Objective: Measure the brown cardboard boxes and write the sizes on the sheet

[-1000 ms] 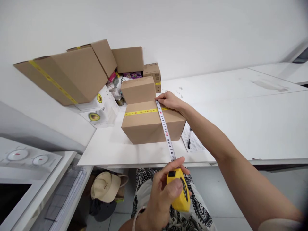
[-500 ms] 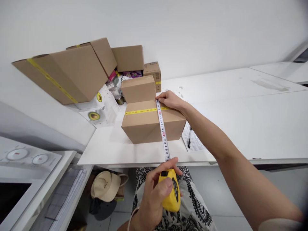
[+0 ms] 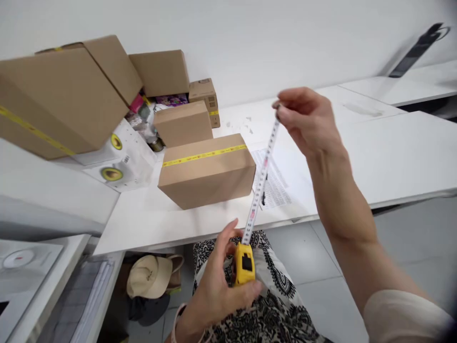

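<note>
My left hand (image 3: 223,281) is closed around the yellow case of a tape measure (image 3: 244,276), low in front of my lap. From the case a white blade (image 3: 260,186) runs up and to the right. My right hand (image 3: 307,119) pinches the blade's end between thumb and fingers, raised above the table. Left of the blade, apart from both hands, a cardboard box (image 3: 207,164) with yellow tape lies on the white table (image 3: 143,224). Behind the blade is a printed sheet (image 3: 276,190) with a black pen (image 3: 264,196) on it.
A smaller cardboard box (image 3: 183,124) stands behind the taped one. Large cartons (image 3: 60,100) rest on white avocado-print boxes (image 3: 124,164) at the left. Caps (image 3: 150,276) sit on a shelf below. A dark object (image 3: 416,52) leans against the wall at far right.
My right hand has lifted the blade's end off the box and moved it up and right. The blade now slants beside the box. My left hand has turned the case, and the view has shifted right.
</note>
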A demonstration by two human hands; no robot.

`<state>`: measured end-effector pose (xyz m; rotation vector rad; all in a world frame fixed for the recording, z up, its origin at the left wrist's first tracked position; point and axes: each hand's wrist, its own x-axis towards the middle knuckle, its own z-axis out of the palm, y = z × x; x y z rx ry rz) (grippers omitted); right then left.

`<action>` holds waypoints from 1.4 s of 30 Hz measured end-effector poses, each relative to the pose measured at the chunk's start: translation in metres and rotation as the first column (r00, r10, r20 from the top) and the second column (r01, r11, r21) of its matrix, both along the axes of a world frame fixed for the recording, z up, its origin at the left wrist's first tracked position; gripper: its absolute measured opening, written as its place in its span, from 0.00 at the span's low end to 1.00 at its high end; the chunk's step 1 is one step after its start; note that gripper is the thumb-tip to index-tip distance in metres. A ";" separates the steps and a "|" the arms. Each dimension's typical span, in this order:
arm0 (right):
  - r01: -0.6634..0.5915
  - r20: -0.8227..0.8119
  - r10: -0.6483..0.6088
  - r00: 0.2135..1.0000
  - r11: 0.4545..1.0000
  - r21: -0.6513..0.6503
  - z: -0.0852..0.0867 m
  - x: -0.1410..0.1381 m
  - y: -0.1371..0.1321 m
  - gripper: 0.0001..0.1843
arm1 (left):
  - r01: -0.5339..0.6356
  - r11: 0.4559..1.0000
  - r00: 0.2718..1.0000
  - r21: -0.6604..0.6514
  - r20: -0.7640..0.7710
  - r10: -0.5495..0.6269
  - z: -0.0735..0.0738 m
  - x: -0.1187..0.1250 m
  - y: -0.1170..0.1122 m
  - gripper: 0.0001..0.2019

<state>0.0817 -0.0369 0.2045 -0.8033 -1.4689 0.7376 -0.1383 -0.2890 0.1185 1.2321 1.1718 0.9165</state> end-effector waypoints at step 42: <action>0.065 -0.089 -0.127 0.988 0.862 -0.502 -0.196 0.112 -0.040 0.19 | 0.186 0.697 0.446 0.692 -0.692 0.567 -0.101 0.038 0.150 0.21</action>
